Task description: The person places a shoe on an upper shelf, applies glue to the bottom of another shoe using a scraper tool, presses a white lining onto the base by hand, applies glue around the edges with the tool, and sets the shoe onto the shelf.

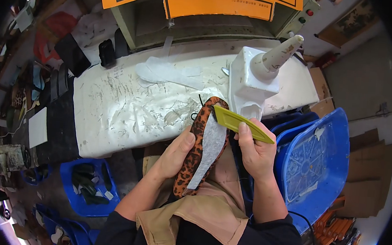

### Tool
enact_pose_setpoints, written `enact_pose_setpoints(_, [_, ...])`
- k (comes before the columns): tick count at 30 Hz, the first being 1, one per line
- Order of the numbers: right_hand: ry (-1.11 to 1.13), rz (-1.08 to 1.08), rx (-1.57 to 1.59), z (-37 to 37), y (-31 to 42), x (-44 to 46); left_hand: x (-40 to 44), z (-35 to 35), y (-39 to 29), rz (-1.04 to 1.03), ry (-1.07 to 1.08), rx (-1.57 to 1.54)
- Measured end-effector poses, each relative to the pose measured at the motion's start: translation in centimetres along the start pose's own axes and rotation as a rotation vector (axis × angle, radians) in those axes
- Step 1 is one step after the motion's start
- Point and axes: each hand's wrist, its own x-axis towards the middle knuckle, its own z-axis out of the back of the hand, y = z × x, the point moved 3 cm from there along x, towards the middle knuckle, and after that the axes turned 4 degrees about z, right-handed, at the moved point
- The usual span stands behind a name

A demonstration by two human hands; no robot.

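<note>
My left hand (175,155) is closed round the left side of a leopard-print shoe upper (200,127), which is held sole side up above my lap. A grey felt-like strip (210,144) runs along its underside. My right hand (259,150) grips a flat yellow-green plastic tool (237,122), thumb on top. The tool's left end touches or overlaps the toe end of the upper; its exact kind I cannot make out. A tan apron (193,214) covers my lap below the shoe.
Ahead is a white-covered worktable (113,120) with thin white sheets (165,71) and a white container with a cone-shaped top (272,59). An orange-covered machine (219,7) stands behind. Blue plastic bins lie right (317,159) and lower left (89,188).
</note>
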Motion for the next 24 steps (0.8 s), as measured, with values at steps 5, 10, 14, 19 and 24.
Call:
enact_pose_setpoints(5, [0.039,0.01,0.003,0.13,0.2,-0.05,0.12,-0.01,0.14,0.007,-0.026,-0.008])
enact_pose_setpoints(10, [0.081,0.034,0.025,0.11,0.32,-0.03,0.36,0.33,0.31,-0.006,-0.032,0.024])
enact_pose_setpoints(14, [0.082,0.07,0.045,-0.22,0.48,-0.03,0.33,0.28,0.05,-0.002,-0.037,0.03])
enact_pose_setpoints(19, [0.098,0.139,0.035,-0.35,0.72,-0.01,0.36,0.28,-0.06,0.001,-0.045,0.031])
enact_pose_setpoints(24, [0.154,0.194,0.017,-0.25,0.85,-0.1,0.31,0.3,-0.1,0.002,-0.064,0.038])
